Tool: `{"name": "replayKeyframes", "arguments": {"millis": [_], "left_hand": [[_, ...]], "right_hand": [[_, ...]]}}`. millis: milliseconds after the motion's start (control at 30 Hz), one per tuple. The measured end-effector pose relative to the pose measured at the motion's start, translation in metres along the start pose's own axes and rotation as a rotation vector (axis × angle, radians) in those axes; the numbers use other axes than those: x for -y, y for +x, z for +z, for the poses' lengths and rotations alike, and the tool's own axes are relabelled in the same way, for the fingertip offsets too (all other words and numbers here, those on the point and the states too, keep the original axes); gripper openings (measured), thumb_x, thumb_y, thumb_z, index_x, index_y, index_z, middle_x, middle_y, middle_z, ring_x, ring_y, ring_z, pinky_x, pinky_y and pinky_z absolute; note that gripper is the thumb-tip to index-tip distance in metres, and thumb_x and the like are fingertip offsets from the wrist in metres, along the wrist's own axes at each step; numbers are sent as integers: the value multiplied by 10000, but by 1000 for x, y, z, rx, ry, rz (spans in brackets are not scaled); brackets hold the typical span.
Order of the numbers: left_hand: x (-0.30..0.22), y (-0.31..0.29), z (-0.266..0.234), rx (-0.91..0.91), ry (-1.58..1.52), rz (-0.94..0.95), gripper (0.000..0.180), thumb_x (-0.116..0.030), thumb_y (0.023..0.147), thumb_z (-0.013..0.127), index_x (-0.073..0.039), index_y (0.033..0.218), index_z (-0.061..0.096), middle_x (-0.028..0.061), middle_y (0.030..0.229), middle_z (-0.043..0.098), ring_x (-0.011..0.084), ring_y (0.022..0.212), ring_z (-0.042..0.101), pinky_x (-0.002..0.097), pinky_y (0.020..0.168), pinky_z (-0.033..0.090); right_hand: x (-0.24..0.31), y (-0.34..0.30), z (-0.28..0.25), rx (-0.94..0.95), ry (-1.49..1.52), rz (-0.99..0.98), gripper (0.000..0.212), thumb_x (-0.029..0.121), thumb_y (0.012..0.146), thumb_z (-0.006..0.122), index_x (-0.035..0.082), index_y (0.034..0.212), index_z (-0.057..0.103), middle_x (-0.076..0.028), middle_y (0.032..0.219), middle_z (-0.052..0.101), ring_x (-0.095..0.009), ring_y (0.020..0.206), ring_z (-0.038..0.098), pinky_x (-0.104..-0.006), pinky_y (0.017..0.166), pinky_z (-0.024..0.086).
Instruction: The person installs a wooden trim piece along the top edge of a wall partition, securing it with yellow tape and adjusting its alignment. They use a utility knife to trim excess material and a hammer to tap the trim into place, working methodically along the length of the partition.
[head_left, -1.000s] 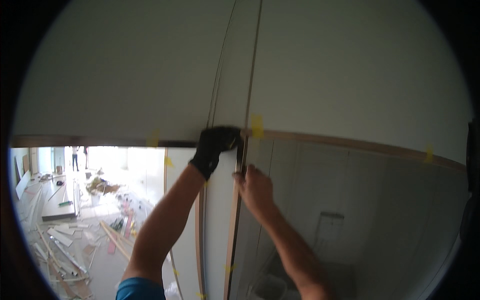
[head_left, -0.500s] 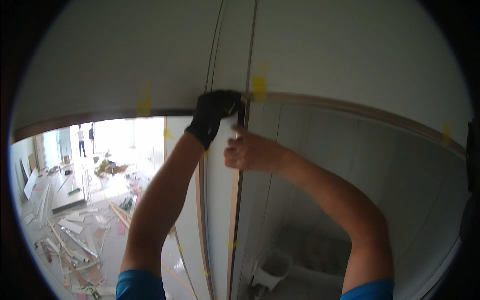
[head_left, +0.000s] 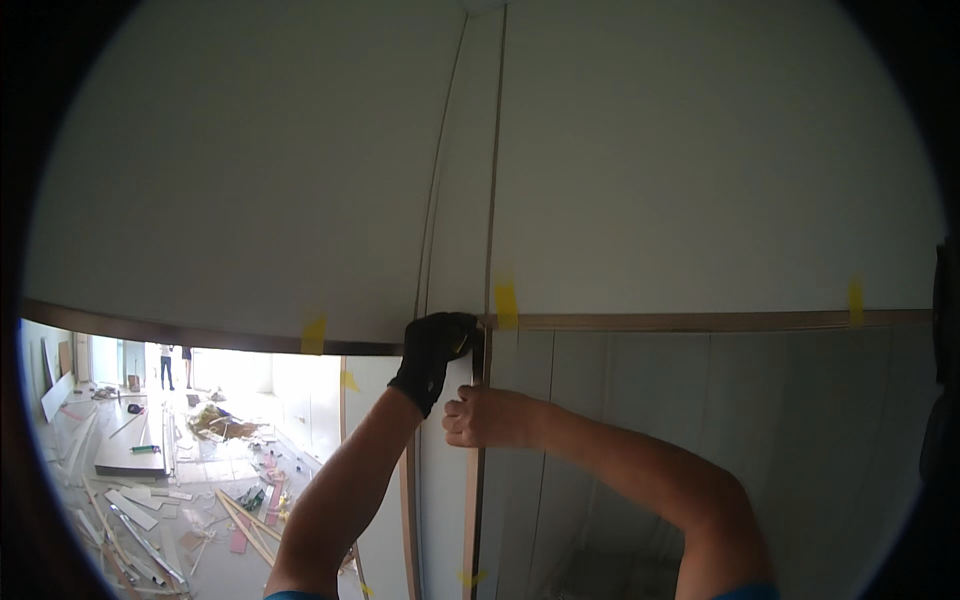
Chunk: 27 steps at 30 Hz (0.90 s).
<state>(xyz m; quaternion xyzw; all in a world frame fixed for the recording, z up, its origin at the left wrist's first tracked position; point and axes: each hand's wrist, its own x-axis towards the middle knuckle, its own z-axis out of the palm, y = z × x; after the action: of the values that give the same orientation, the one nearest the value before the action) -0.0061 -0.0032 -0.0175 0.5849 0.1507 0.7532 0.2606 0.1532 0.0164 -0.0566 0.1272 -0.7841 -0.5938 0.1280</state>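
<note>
Trim strip, narrow, brown, wood-toned (head_left: 471, 510): upright along the right edge of a tall pale wall panel (head_left: 443, 520), its upper part behind your hands. Left hand, black-gloved (head_left: 432, 360): fingers curled at the frame's upper corner; grip unclear. Right hand, bare (head_left: 490, 416): fingers folded together across the strip; pinch cannot be told. Risks, judged: strip drifting from the corner should your left hold slacken; yellow tape tab (head_left: 506, 305) lifting if the brown horizontal head trim (head_left: 700, 322) gets knocked; bare fingertips scraped by a sharp edge.

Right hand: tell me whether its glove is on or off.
Off: the visible part of the right hand is bare skin, while the left hand wears a black glove.
</note>
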Motion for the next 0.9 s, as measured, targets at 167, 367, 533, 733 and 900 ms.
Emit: {"name": "replayKeyframes", "arguments": {"millis": [167, 367, 533, 733, 900], "left_hand": [[-4, -9, 7, -29, 65, 15, 124, -83, 887, 640, 9, 868, 721, 28, 753, 656, 94, 649, 575, 238, 568, 428], [2, -7, 2, -2, 102, 65, 127, -73, 897, 637, 11, 903, 732, 33, 754, 668, 99, 642, 588, 240, 572, 445], [-4, -10, 4, -43, 123, 50, 140, -88, 914, 631, 6, 906, 734, 30, 751, 669, 94, 640, 591, 236, 575, 450], [12, 2, -5, -19, 103, 116, 141, -89, 915, 633, 7, 911, 736, 34, 765, 687, 101, 645, 603, 233, 583, 462], [13, -1, 0, 40, 193, 162, 137, -82, 904, 625, -18, 924, 745, 37, 787, 714, 113, 687, 651, 246, 625, 510]], "right_hand": [[3, 1, 4, 10, -40, -6, 148, 71, 787, 682, 111, 752, 545, 23, 794, 559, -135, 883, 606, -310, 814, 540], [6, 5, 7, 54, -48, 27, 132, 82, 804, 687, 117, 777, 562, 31, 819, 570, -127, 934, 608, -322, 862, 533], [7, -4, 3, 21, -157, -25, 112, 103, 833, 679, 136, 869, 579, 51, 885, 574, -120, 965, 599, -377, 998, 475], [13, -10, 8, 21, -105, -53, 125, 113, 838, 667, 143, 917, 575, 48, 908, 574, -126, 974, 592, -385, 1033, 449], [-22, -13, 5, 9, -157, 125, 101, 93, 820, 665, 121, 889, 597, 25, 907, 596, -163, 1012, 590, -340, 970, 488]]}}
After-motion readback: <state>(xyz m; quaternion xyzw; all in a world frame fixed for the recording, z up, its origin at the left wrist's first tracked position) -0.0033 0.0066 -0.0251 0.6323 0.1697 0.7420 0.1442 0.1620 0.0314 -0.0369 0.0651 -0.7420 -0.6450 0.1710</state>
